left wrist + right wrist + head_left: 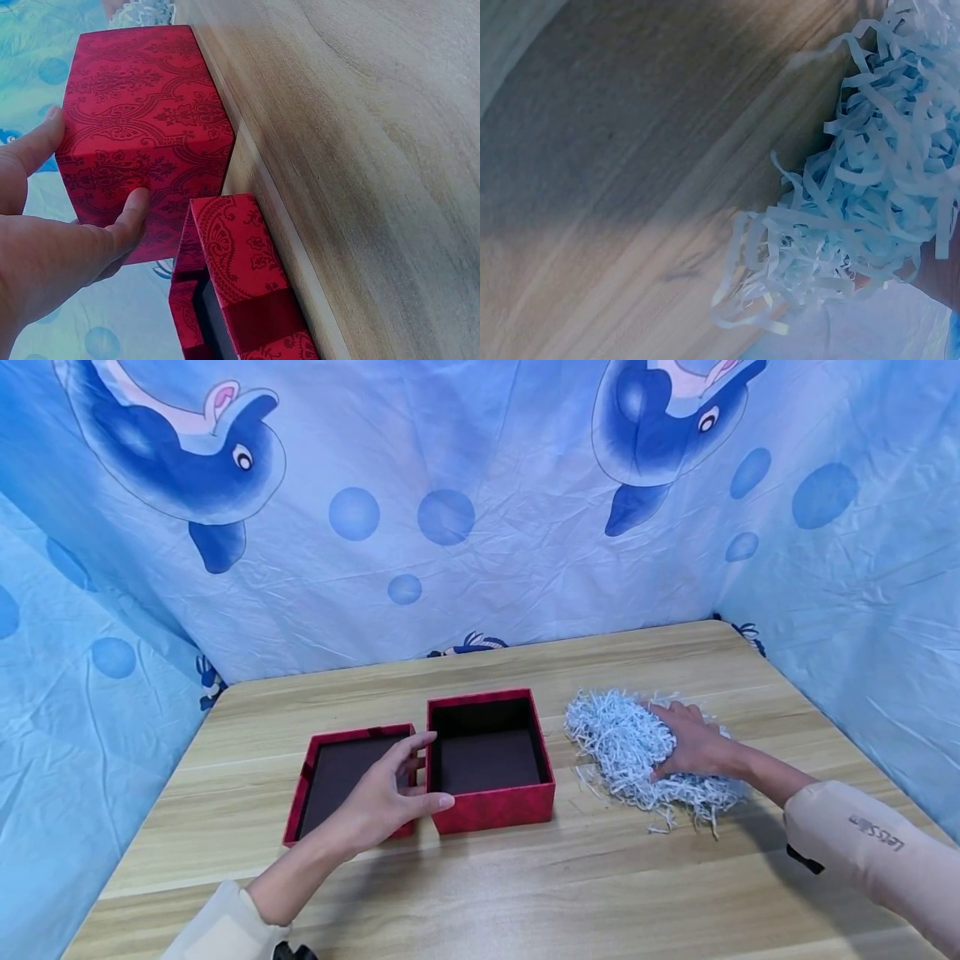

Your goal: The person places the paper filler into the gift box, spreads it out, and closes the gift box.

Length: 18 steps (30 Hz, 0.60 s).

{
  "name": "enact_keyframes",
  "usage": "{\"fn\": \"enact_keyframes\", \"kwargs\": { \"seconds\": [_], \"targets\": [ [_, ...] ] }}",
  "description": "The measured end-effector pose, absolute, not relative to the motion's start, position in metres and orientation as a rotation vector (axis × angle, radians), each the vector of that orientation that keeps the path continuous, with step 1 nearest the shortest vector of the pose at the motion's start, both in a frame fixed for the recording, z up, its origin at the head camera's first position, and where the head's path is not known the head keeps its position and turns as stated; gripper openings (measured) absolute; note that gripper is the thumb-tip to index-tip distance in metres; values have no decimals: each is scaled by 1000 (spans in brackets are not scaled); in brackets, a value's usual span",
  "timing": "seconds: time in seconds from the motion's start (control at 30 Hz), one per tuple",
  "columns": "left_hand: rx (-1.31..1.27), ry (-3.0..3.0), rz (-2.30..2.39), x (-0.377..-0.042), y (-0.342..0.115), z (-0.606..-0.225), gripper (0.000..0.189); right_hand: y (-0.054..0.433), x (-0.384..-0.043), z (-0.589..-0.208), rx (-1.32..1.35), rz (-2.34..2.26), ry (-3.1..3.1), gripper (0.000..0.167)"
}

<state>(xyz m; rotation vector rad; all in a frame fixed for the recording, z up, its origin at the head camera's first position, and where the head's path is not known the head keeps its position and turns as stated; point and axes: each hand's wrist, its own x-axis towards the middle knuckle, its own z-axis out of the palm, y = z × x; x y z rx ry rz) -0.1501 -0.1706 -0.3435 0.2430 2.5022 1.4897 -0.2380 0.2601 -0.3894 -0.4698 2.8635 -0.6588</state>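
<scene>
One box [491,810], one lid [330,802] and one heap of shredded paper [618,739] lie in a row on the tabletop [525,893]. The box stands open in the middle, red outside with a darker ornate pattern, dark within; the lid lies hollow side up just beside it on the left, and the pale blue-white paper is on the right, with a few loose shreds around it.

Of the two hands, the left hand [386,797] is spread, thumb on the box's near wall and fingers at its left side. The right hand [693,743] is bent round a bunch of the paper, its fingertips partly buried.

Writing shows upside down on the right sleeve [873,847]; it starts "Lets", the rest too unclear to read.

The tabletop has pale wood grain and rounded far corners. Creased blue curtains [525,577] enclose it on three sides, the back one printed with two dolphins [217,468], three round bubbles [354,513] between them.
</scene>
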Motion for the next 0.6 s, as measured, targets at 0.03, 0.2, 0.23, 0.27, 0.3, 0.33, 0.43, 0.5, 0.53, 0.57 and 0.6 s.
{"fn": "enact_keyframes", "kwargs": {
  "seconds": [0.03,0.2,0.23,0.27,0.3,0.33,0.43,0.5,0.53,0.57,0.6],
  "targets": [
    [235,2501,1494,-150,-171,-344,85,260,-238,-389,-473,-651,2873,112],
    [249,2492,1501,-150,-172,-345,85,260,-237,-390,-476,-675,2891,104],
    [242,2490,1504,-150,-172,-345,85,260,-236,-390,-480,-693,2889,103],
    [246,2486,1506,-150,-172,-346,85,261,-237,-389,-480,-714,2885,102],
    [250,2483,1509,-150,-172,-346,85,261,-237,-389,-481,-738,2880,101],
    [254,2482,1509,-150,-172,-346,85,261,-237,-389,-484,-757,2876,101],
    [259,2476,1515,-150,-172,-347,85,263,-237,-388,-481,-797,2863,100],
    [257,2479,1512,-150,-171,-347,85,264,-237,-386,-464,-815,2847,101],
    [254,2481,1511,-149,-171,-347,85,264,-238,-386,-455,-824,2839,101],
    [252,2481,1511,-149,-171,-348,86,264,-238,-385,-441,-834,2829,101],
    [249,2481,1511,-149,-171,-348,85,264,-238,-384,-430,-845,2821,102]
  ]
}}
